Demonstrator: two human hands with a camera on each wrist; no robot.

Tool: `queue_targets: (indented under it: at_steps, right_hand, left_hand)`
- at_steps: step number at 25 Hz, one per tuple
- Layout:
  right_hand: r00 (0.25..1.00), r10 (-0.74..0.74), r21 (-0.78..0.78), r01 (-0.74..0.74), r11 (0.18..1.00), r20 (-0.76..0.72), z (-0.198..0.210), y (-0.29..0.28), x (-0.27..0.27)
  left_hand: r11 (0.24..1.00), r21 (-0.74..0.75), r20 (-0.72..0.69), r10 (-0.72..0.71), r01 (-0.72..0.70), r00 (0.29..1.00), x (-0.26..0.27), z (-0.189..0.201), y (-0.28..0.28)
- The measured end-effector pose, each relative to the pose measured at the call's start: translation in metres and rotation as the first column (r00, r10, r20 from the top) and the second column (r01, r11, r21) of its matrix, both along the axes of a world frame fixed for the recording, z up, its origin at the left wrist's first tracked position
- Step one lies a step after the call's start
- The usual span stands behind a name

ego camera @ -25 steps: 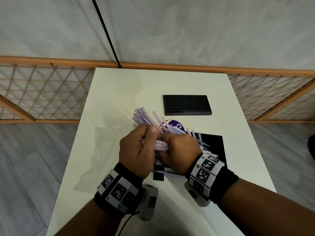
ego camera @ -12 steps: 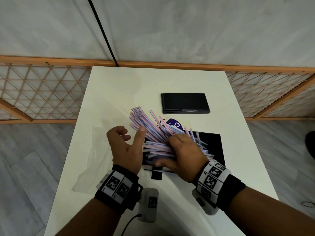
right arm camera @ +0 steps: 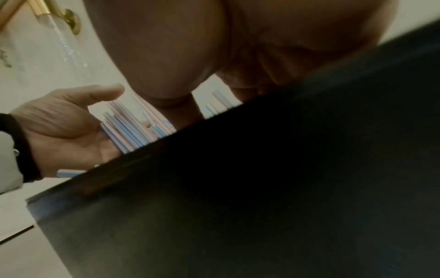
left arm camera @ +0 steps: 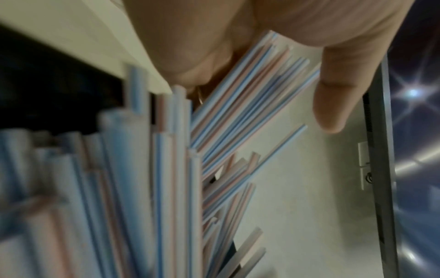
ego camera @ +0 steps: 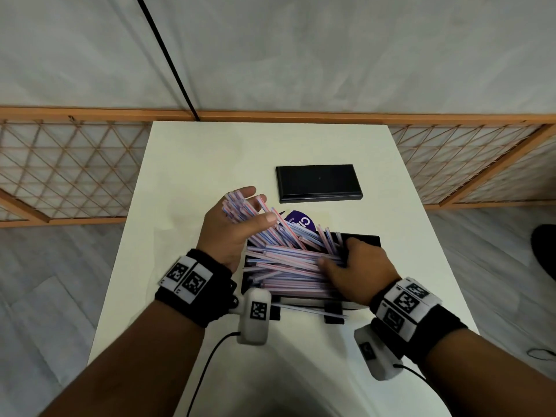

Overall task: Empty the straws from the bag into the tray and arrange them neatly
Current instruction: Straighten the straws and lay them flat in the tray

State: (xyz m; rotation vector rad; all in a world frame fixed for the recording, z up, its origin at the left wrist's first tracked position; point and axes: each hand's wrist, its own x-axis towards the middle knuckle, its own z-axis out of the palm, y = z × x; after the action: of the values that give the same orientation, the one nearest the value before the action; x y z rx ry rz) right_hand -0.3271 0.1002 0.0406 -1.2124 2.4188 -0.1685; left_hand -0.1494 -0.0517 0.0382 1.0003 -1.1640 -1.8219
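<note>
Several pink-and-blue striped straws (ego camera: 288, 260) lie crosswise in a heap in the black tray (ego camera: 368, 240) at the table's near middle. My right hand (ego camera: 358, 266) sits on their right ends, thumb on top and fingers bent down over the tips. My left hand (ego camera: 237, 227) is open at the tray's left end. Its palm and straight fingers rest against a fan of straws (left arm camera: 238, 105) that sticks out up-left past the rim. A purple printed label (ego camera: 301, 222) shows under the far straws. The right wrist view is mostly tray wall (right arm camera: 262, 188), with my left hand (right arm camera: 64, 120) beyond it.
A second flat black piece (ego camera: 319, 182) lies on the white table (ego camera: 210, 161) behind the tray. One straw (ego camera: 316, 311) lies in front of the tray, by the table's near edge. A wooden lattice fence (ego camera: 69, 170) runs behind and beside the table.
My left hand let go of the bundle, opened and swung to the straws' left ends. My right hand slid right along the pile to its right end. The straws spread flatter in the tray.
</note>
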Motion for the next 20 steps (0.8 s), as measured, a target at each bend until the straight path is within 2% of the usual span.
queue_targets:
  at_steps: [4,7,10,14,17,20]
  right_hand:
    - [0.995,0.088,-0.032,-0.087,0.996,0.043,-0.009,-0.011,0.004]
    - [0.993,0.12,-0.062,-0.119,0.991,0.016,-0.009,-0.012,0.001]
    - [0.978,0.204,-0.105,-0.206,0.973,-0.03,-0.008,-0.019,0.001]
    - [0.968,0.25,-0.323,-0.243,0.915,-0.019,-0.004,-0.022,0.006]
    - [0.955,0.283,-0.466,-0.293,0.835,-0.093,0.007,-0.018,0.015]
    - [0.954,0.294,-0.473,-0.285,0.834,-0.056,0.009,-0.017,0.019]
  left_hand:
    - [0.987,-0.136,0.118,-0.072,0.088,0.99,-0.004,0.011,0.007]
    - [0.966,-0.225,0.145,-0.098,0.129,0.985,-0.005,0.015,0.012]
    - [0.983,-0.177,0.085,-0.042,0.057,0.995,-0.013,0.019,0.016]
    - [0.984,-0.171,0.011,0.049,-0.046,0.999,-0.017,0.027,0.021]
    - [0.981,-0.158,-0.085,0.101,-0.113,0.991,-0.012,0.03,0.024]
    - [0.971,-0.148,-0.063,0.18,-0.188,0.982,-0.001,0.022,0.026]
